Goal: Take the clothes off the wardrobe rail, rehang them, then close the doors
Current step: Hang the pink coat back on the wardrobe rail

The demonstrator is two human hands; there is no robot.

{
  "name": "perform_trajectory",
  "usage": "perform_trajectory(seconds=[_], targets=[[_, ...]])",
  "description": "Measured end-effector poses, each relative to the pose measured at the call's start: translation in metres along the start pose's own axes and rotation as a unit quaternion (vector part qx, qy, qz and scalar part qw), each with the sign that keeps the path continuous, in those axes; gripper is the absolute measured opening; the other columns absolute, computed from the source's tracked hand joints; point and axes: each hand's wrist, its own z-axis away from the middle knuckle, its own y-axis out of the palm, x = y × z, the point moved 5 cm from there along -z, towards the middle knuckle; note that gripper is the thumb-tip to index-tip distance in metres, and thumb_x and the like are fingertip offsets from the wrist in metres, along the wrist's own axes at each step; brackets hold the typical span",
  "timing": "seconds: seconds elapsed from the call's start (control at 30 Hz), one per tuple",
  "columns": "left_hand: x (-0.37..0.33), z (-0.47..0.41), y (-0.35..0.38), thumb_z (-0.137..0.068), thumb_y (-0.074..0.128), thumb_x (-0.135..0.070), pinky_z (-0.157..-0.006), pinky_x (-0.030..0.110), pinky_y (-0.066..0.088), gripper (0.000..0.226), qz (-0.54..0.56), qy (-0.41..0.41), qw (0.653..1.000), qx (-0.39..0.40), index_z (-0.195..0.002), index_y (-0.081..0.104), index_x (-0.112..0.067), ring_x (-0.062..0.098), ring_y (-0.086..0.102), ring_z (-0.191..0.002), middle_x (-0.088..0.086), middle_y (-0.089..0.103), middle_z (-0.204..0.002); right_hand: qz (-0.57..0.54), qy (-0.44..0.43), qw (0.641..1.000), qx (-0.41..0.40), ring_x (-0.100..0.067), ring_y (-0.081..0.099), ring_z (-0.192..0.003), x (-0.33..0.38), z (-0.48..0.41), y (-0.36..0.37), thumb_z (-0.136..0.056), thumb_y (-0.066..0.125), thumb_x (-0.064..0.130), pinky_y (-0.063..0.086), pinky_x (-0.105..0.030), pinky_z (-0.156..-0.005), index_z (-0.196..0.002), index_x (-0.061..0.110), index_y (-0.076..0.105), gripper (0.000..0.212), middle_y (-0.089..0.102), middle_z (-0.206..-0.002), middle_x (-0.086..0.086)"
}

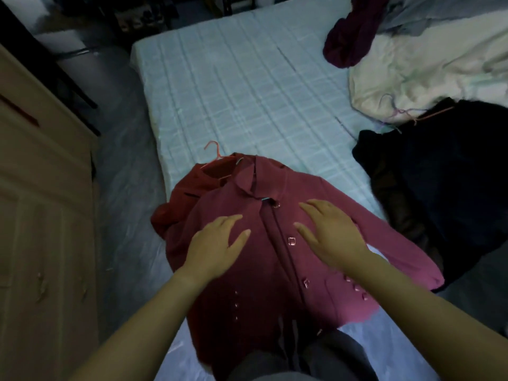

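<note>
A maroon button-up coat (277, 270) lies front-up on the near edge of the bed (247, 92), its collar pointing away from me. A darker red garment (189, 191) lies under it at the left, with a pink hanger (215, 152) poking out at the top. My left hand (217, 243) hovers flat over the coat's left chest, fingers straight. My right hand (330, 232) is spread over the right chest, fingers straight, beside the button line. Neither hand grips anything.
A beige wardrobe (41, 202) stands at the left with a narrow strip of floor (126, 215) between it and the bed. On the bed's right lie a black garment (439, 174), a cream garment (426, 64) and a dark purple one (349, 37).
</note>
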Motion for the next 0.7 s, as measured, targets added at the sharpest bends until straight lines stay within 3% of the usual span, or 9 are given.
perform_trajectory(seconds=[0.17,0.27,0.4,0.57,0.7], targets=[[0.038,-0.073,0.003,-0.079,0.031,-0.069,-0.094,0.038,0.045,0.066,0.045,-0.098,0.994,0.02,-0.127,0.051,-0.028,0.019,0.056,-0.113,-0.001,0.059,-0.123,0.011,-0.075,0.993,0.092,-0.028,0.053,-0.116,-0.041,-0.091,0.021,-0.085,0.03,0.056,0.046,-0.048,-0.093,-0.125,0.011,0.057,0.066,0.058,-0.124,-0.011],[0.059,-0.111,0.01,-0.092,0.047,-0.046,-0.09,0.031,0.044,0.042,0.069,-0.159,0.985,0.011,-0.125,0.054,-0.021,0.02,0.058,-0.107,0.002,0.062,-0.118,-0.004,-0.114,0.982,0.153,-0.024,0.049,-0.121,-0.068,-0.144,0.043,-0.087,0.025,0.06,0.043,-0.046,-0.097,-0.128,0.017,0.054,0.066,0.055,-0.13,-0.006],[0.081,-0.164,0.03,-0.094,0.052,-0.032,-0.085,0.029,0.04,0.034,0.1,-0.213,0.972,-0.009,-0.12,0.058,-0.012,0.024,0.058,-0.103,0.008,0.065,-0.111,-0.047,-0.149,0.976,0.152,-0.022,0.056,-0.109,-0.094,-0.21,0.072,-0.089,0.034,0.052,0.041,-0.031,-0.094,-0.118,0.015,0.061,0.054,0.061,-0.117,-0.004],[0.107,-0.213,0.067,-0.089,0.043,-0.047,-0.092,0.041,0.046,0.044,0.031,-0.225,0.973,0.043,-0.12,0.057,-0.019,0.027,0.056,-0.109,0.005,0.06,-0.119,-0.016,-0.106,0.97,0.216,-0.026,0.05,-0.114,-0.132,-0.27,0.125,-0.093,0.048,0.042,0.046,-0.041,-0.089,-0.126,0.016,0.053,0.043,0.053,-0.126,-0.003],[0.129,-0.234,0.095,-0.093,0.045,-0.04,-0.094,0.042,0.044,0.039,-0.055,-0.251,0.964,0.062,-0.127,0.051,-0.024,0.024,0.046,-0.119,0.0,0.049,-0.132,-0.006,-0.054,0.962,0.268,-0.027,0.048,-0.115,-0.158,-0.291,0.165,-0.093,0.048,0.042,0.044,-0.042,-0.091,-0.131,0.018,0.046,0.045,0.047,-0.129,-0.004]])
